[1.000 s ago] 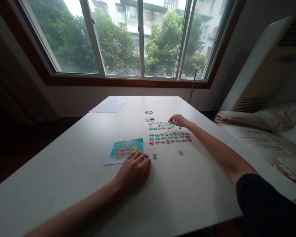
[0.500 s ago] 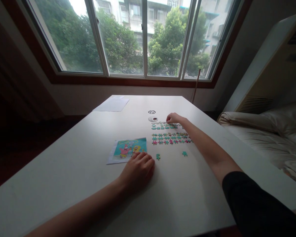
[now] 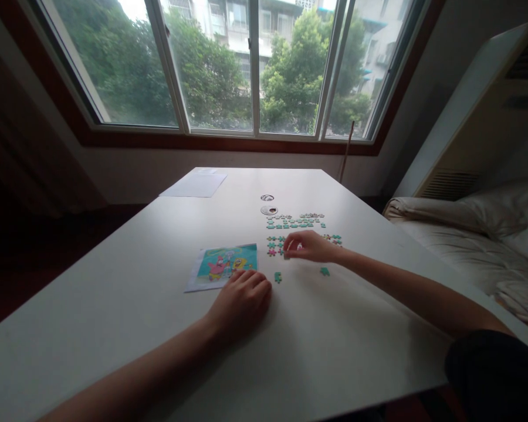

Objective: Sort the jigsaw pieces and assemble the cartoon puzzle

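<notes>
From the head view, the left hand [image 3: 242, 302] lies palm down on the white table [image 3: 343, 351] with its fingers bent and clamped on nothing. Its fingertips touch the near right corner of a cartoon picture card [image 3: 223, 265], which lies at 11 o'clock from the hand. At 1 o'clock from that hand, just beside it, sits a loose teal puzzle piece [image 3: 277, 277]. The right hand [image 3: 308, 246] reaches in from 4 o'clock and hovers low over the near rows of puzzle pieces [image 3: 274, 245]. Its fingertips are drawn together around a small pale speck, though I cannot tell whether they truly grip a piece. A second loose teal piece [image 3: 324, 271] lies at 5 o'clock from the right hand, close under the wrist. The far rows of pieces [image 3: 294, 222] lie at 12 o'clock from it, apart from the hand. Beyond them at 11 o'clock are two small round discs [image 3: 268, 210], one behind the other. A sheet of paper [image 3: 193, 184] rests near the table's far left corner, at 10 o'clock. The window [image 3: 255, 64] fills the frame at 12 o'clock, and pale bedding [image 3: 475, 228] lies at 3 o'clock.
</notes>
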### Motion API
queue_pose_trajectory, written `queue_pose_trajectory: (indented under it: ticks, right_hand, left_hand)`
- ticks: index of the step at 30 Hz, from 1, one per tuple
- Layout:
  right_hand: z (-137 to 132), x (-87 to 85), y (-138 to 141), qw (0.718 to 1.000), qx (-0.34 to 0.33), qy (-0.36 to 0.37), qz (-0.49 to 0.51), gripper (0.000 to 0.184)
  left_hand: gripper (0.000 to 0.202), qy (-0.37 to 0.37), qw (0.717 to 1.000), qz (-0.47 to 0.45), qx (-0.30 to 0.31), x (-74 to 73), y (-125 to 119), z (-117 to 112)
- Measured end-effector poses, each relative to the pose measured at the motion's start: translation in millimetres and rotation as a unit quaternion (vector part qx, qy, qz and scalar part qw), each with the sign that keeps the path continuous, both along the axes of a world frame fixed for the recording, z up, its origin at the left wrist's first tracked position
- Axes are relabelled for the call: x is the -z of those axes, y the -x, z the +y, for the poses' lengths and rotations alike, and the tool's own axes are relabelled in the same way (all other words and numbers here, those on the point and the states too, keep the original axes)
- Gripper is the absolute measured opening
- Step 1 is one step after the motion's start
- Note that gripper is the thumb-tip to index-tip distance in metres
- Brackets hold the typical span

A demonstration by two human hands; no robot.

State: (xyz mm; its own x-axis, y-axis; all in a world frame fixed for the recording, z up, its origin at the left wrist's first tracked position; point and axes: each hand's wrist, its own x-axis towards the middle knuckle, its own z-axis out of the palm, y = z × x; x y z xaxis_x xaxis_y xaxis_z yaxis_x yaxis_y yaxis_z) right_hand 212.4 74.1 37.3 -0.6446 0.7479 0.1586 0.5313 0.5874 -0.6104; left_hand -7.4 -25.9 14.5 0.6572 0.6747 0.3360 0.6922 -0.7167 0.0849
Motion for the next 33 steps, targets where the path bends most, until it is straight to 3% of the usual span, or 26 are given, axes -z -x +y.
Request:
queue_pose_trajectory:
  ticks: [3, 4, 8, 14, 16, 19, 23, 25, 30, 33]
  right_hand:
    - [-48, -1.2, 7, 0.994, -0.072, 0.086, 0.011, 0.023]
    - [-60, -0.8, 9, 0.993, -0.087, 0.085, 0.009, 0.021]
    - [-84, 6.1, 16, 0.995, -0.101, -0.016, -0.008, 0.012]
    - [-78, 6.7, 14, 0.986, -0.109, -0.123, -0.032, 0.017]
    - [-62, -0.3, 5, 0.984, -0.088, -0.149, -0.042, 0.017]
    - [-16, -11.0, -21, 0.975, -0.016, -0.200, -0.094, 0.014]
    - [61, -14.8, -61, 0.958, 0.128, -0.180, -0.184, 0.013]
    - [92, -11.7, -74, 0.951, 0.163, -0.175, -0.196, 0.015]
    - [135, 2.1, -74, 0.945, 0.198, -0.152, -0.211, 0.019]
    - [149, 8.7, -65, 0.946, 0.203, -0.128, -0.218, 0.022]
  left_hand:
    - [0.020, 0.005, 1.000, -0.001, 0.000, 0.2, -1, 0]
    - [0.019, 0.007, 1.000, -0.001, -0.001, -0.1, -1, 0]
    - [0.017, 0.013, 1.000, 0.003, -0.004, -1.5, -1, -1]
    - [0.018, 0.015, 1.000, -0.003, -0.002, 0.8, 0, -1]
    - [0.018, 0.011, 1.000, -0.013, -0.003, 2.3, 0, -1]
    - [0.018, 0.002, 1.000, -0.026, 0.002, 5.0, 0, 0]
    - [0.017, -0.008, 0.998, -0.054, 0.018, 7.3, 1, 2]
    - [0.016, -0.011, 0.996, -0.076, 0.045, 6.4, 2, 0]
    - [0.014, 0.021, 0.980, -0.084, 0.180, -0.8, 3, -9]
    - [0.014, 0.035, 0.973, -0.072, 0.218, -4.6, 3, -13]
